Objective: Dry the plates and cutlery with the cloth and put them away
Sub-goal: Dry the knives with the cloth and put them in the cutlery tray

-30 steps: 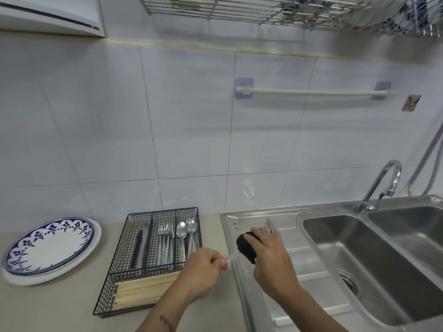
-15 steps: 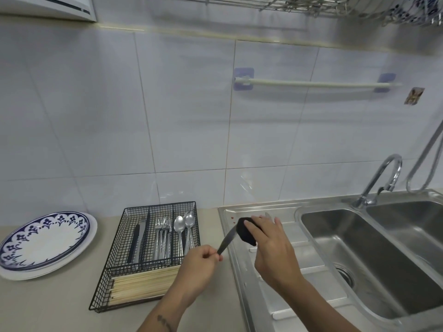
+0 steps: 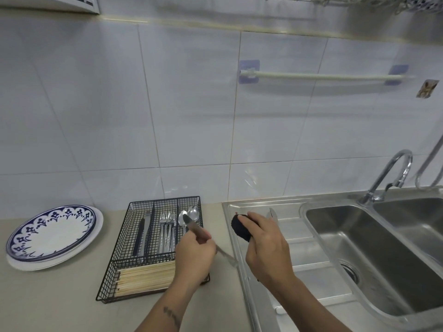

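Knife point(image 3: 191, 227) gripped mid-length in my left hand point(image 3: 195, 254), fingers curled round it, one end over the wire cutlery basket point(image 3: 134, 257), the other toward the sink drainboard point(image 3: 302, 255). Right hand point(image 3: 266, 248) holds the balled dark cloth point(image 3: 239, 227) closed in its fingers, above the drainboard. Judgement: lower knife flat into the knife compartment point(image 3: 142, 232), left of the forks point(image 3: 166, 233), blade away from fingers. Plates point(image 3: 51, 236) stacked on the counter further left.

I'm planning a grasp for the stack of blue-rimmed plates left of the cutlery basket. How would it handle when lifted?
The plates look like glazed ceramic, so probably rigid, breakable and fairly heavy. The glossy rim may be slippery. Several are stacked, so the upper ones could slide if tilted.
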A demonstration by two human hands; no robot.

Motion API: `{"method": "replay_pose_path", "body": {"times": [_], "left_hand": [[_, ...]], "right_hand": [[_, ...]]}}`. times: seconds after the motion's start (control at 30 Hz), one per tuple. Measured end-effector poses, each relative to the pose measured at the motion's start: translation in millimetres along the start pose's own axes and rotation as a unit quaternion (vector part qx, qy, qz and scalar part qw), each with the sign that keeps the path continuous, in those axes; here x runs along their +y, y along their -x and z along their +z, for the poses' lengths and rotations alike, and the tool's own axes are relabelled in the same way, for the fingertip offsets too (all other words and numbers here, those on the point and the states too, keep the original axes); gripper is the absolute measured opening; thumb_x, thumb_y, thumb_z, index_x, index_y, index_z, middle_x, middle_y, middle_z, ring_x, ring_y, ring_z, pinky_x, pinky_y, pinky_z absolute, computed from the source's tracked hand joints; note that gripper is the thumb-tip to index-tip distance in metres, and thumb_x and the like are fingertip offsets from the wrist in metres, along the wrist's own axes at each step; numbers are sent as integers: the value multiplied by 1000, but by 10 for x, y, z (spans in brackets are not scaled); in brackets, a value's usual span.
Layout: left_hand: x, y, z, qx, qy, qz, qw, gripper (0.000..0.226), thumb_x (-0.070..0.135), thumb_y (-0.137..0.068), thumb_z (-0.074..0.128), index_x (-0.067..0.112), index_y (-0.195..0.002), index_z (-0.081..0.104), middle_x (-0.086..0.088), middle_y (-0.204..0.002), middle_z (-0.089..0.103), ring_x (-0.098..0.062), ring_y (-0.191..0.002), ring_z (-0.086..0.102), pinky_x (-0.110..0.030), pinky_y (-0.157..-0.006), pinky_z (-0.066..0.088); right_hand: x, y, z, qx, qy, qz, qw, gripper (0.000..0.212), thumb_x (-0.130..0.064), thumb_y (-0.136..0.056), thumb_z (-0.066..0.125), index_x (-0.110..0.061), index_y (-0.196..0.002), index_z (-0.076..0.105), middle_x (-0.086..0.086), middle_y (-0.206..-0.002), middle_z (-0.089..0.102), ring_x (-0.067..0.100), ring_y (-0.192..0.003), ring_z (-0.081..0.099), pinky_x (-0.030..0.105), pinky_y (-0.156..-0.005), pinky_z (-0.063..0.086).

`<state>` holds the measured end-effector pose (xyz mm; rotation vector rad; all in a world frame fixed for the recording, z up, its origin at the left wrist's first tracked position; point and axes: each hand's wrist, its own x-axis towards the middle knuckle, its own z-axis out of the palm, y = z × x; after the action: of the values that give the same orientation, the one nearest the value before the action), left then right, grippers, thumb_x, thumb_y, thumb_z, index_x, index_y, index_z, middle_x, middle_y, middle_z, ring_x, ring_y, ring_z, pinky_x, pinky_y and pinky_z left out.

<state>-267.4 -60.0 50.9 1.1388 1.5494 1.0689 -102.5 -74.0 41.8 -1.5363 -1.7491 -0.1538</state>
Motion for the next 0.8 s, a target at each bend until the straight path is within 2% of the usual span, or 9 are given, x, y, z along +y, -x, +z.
{"method": "replay_pose_path", "body": {"times": [0.1,0.17,0.2,0.3,0.4,0.5,0.63,0.7,0.8], "left_hand": [[164,-1,46,9,74,16,997,17,6,-80,58,15,-70,68,-10,-69,73,-28,-70,73,-47,-74,61],[257,0,54,29,142,14,989,16,-2,-87,54,7,-81,65,-19,-75,72,-29,-68,72,-41,-69,61],[293,2,44,37,172,10,984,16,-5,-88,52,5,-85,64,-23,-79,71,-30,-69,71,-38,-66,60],[312,4,-9,63,231,-7,971,18,-8,-91,48,3,-89,63,-23,-84,67,-32,-72,71,-36,-64,58],[320,32,-11,60,258,-18,964,18,-8,-93,49,3,-90,62,-20,-85,65,-29,-71,70,-35,-66,61],[333,52,25,43,300,-31,952,17,-9,-94,49,4,-88,60,-18,-80,64,-27,-67,70,-34,-67,61],[264,32,28,16,305,-28,952,13,-4,-97,53,4,-90,59,-15,-88,66,-27,-73,74,-31,-68,62],[217,28,30,8,308,-10,951,11,-4,-97,54,4,-91,59,-15,-92,66,-25,-75,74,-29,-70,62],[191,39,37,15,305,5,952,4,-2,-95,58,0,-93,61,-17,-89,71,-27,-78,75,-30,-72,62]], "right_hand": [[-143,32,45,-3,3,-41,999,52,-5,-74,40,-20,-118,63,0,-118,59,21,-106,54,43,-93,48],[-206,62,81,-4,5,-71,997,55,3,-69,44,-17,-116,63,0,-115,59,22,-104,54,35,-95,44],[-188,83,104,-6,6,-73,997,57,6,-67,46,-15,-117,62,1,-116,59,22,-105,54,34,-97,43],[-17,157,168,-23,26,-35,999,60,7,-71,48,-15,-126,58,2,-123,57,26,-113,52,44,-93,49],[-41,198,193,-37,19,-34,999,65,9,-71,51,-15,-131,54,3,-130,54,27,-120,49,46,-97,47],[-148,200,195,-47,3,-58,997,70,10,-72,50,-15,-137,50,3,-137,50,28,-128,43,40,-105,41],[9,186,192,-71,3,-22,997,69,6,-72,44,-16,-137,50,3,-137,50,28,-127,45,44,-97,48],[31,151,164,-71,-3,-12,997,67,6,-72,45,-15,-135,51,3,-134,52,26,-124,47,44,-93,50],[-87,97,103,-59,-7,-26,998,64,4,-75,42,-17,-135,53,2,-133,52,24,-122,48,39,-95,50]]}}
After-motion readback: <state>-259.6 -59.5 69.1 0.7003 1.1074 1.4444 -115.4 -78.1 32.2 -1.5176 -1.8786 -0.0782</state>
